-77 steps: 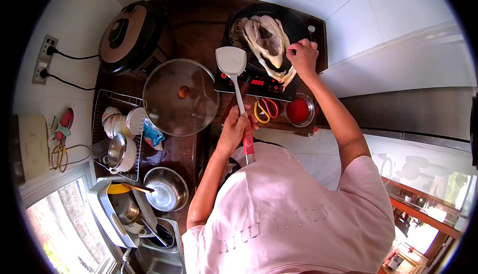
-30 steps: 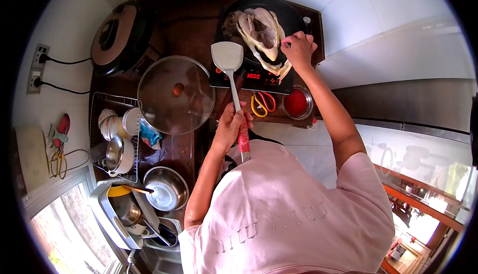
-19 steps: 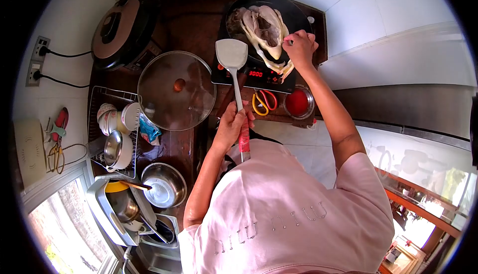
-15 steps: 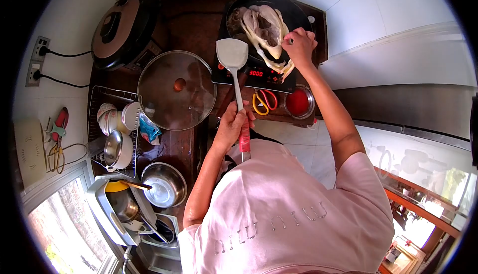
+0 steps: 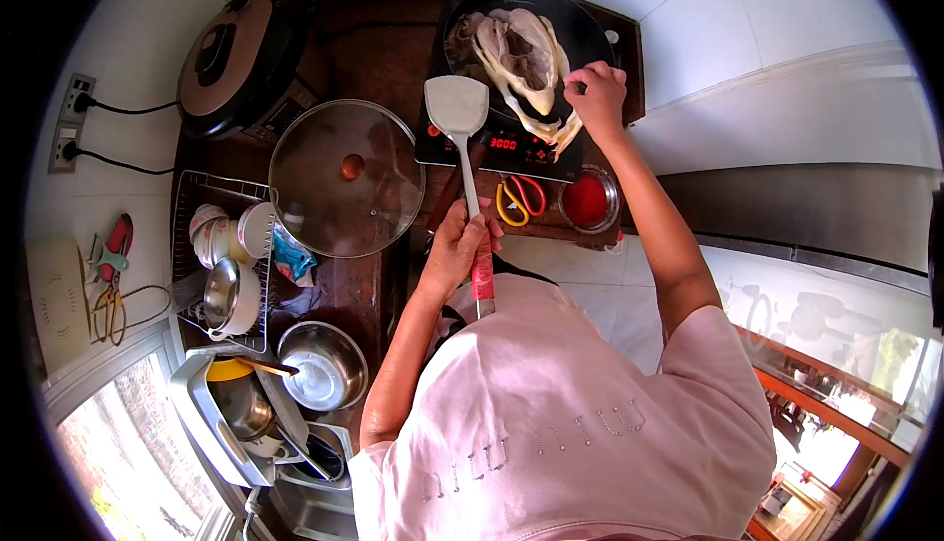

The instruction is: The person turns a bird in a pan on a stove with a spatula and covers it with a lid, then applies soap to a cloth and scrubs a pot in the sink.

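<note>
A metal spatula (image 5: 457, 106) with red wrapping on its handle is held in my left hand (image 5: 462, 241), blade up, in front of the stove. In the black pan (image 5: 595, 44) lies a pale, opened-out poultry carcass (image 5: 521, 54), with a thin end hanging over the pan's near rim. My right hand (image 5: 597, 96) is just right of the carcass, above the pan's edge. Its fingers are pinched together; what is between them, if anything, is hidden. Beneath the pan, the induction cooker (image 5: 462, 152) shows "3000" in red.
Scissors (image 5: 521, 199) with yellow and red handles and a bowl of red liquid (image 5: 588, 199) sit at the counter's front edge. Leftward are a glass lid (image 5: 349, 202), a rice cooker (image 5: 226, 64), a dish rack (image 5: 221, 187) with bowls, and a metal basin (image 5: 324, 369).
My right hand has shifted slightly right and toward me, away from the carcass's edge. My left hand and the spatula have stayed nearly still.
</note>
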The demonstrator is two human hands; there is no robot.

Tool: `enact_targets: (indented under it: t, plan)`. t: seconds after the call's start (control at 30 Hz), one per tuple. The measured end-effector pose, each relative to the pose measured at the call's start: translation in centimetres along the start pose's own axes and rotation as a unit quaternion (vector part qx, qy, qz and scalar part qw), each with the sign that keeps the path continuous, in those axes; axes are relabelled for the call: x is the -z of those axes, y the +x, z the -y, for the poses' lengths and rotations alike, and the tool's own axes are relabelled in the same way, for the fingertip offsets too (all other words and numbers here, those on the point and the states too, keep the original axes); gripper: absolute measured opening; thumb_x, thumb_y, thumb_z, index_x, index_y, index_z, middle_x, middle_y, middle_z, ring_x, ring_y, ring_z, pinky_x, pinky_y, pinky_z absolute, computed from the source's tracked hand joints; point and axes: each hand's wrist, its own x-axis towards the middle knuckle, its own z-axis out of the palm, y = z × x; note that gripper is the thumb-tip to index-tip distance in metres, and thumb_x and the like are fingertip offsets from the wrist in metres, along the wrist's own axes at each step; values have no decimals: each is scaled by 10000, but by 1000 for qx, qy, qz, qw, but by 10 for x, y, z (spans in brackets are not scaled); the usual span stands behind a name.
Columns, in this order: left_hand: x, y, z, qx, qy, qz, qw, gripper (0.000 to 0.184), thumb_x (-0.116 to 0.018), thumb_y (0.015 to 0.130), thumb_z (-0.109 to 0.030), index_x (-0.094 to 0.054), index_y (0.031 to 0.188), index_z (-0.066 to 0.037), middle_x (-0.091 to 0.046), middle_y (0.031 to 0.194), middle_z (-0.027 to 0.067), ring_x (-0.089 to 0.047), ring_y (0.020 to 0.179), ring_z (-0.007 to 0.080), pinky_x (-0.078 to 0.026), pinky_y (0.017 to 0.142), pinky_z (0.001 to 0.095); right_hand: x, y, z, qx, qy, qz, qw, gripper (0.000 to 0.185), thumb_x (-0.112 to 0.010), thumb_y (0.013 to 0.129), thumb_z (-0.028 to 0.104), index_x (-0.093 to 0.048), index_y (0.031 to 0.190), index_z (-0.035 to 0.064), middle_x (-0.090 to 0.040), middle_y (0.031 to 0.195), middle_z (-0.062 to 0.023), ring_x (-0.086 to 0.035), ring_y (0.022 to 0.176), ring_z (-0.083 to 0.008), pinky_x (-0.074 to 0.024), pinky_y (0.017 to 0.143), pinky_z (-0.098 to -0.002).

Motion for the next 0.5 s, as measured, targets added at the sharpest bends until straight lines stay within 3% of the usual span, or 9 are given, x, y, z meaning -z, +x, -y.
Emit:
enact_targets:
  t: [0.5]
  plan:
    - [-1,-2,-2,-4,16,-6,1000,282,-404,980,-161,-428,1231,-34,-570,885,66,-544,743,131,-460,685,251,-7,11,17,-11,-52,26,998,71,-716,622,192,-663,668,178,-560,846,57,-474,952,-257,-332,736,-412]
